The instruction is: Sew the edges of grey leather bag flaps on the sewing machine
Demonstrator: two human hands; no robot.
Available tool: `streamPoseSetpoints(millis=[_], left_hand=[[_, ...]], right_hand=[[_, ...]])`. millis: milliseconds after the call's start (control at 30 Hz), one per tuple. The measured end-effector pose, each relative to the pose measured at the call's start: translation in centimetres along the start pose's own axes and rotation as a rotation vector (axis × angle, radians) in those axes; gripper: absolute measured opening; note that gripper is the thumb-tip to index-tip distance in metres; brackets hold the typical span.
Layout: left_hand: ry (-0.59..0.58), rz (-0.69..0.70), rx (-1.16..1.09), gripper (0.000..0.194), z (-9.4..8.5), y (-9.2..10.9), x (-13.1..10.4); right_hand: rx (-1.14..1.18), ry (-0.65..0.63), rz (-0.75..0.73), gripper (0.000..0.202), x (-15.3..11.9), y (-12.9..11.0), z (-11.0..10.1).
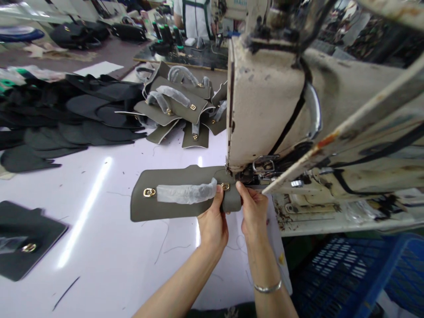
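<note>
A grey-green bag flap point(179, 176) lies flat on the white table, its right end beside the sewing machine point(265, 97). Its handle point(185, 193) is wrapped in clear plastic, with a gold metal fitting point(149, 192) at the left end and another at the right. My left hand point(213, 223) grips the flap's lower edge, thumb on top near the right fitting and fingers underneath. At the right end my right hand point(253, 207) pinches the flap's edge, close to the machine's needle area, which is partly hidden.
Several similar flaps with wrapped handles point(185, 99) are piled behind. Dark cut pieces point(73, 110) form stacks at the left, and a dark flap point(24, 240) lies nearer. A blue plastic basket point(334, 274) stands lower right. A person point(195, 20) is across the table.
</note>
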State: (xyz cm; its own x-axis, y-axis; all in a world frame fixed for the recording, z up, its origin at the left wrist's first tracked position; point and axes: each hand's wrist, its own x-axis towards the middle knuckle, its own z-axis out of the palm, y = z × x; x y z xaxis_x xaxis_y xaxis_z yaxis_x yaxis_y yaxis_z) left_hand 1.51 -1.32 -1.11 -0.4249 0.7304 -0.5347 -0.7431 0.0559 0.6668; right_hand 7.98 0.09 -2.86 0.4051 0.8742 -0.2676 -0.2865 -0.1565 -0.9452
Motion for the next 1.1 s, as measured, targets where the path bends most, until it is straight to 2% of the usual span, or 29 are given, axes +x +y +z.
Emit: streamPoseSetpoints(millis=[333, 700, 800, 933, 1033, 1100], left_hand=[[-0.001, 0.009, 0.010, 0.045, 0.3, 0.1, 0.2], [-0.013, -0.002, 0.014, 0.044, 0.5, 0.1, 0.5], [-0.040, -0.007, 0.019, 0.043, 0.4, 0.1, 0.7], [-0.091, -0.012, 0.045, 0.044, 0.1, -0.1, 1.1], [-0.104, 0.009, 0.124, 0.043, -0.6, -0.5, 1.6], [-0.169, 0.038, 0.233, 0.040, -1.5, -0.7, 1.8]], right_hand=[[-0.095, 0.017, 0.002, 0.044, 0.6, 0.5, 0.0], [-0.045, 0.016, 0.002, 0.041, 0.4, 0.2, 0.0], [-0.095, -0.059, -0.051, 0.042, -0.4, -0.2, -0.7], [-0.155, -0.187, -0.102, 0.029, -1.9, -0.2, -2.4], [-0.237, -0.207, -0.130, 0.029, -2.5, 0.2, -3.6], [-0.281, -0.210, -0.147, 0.027, -2.6, 0.5, -4.1]])
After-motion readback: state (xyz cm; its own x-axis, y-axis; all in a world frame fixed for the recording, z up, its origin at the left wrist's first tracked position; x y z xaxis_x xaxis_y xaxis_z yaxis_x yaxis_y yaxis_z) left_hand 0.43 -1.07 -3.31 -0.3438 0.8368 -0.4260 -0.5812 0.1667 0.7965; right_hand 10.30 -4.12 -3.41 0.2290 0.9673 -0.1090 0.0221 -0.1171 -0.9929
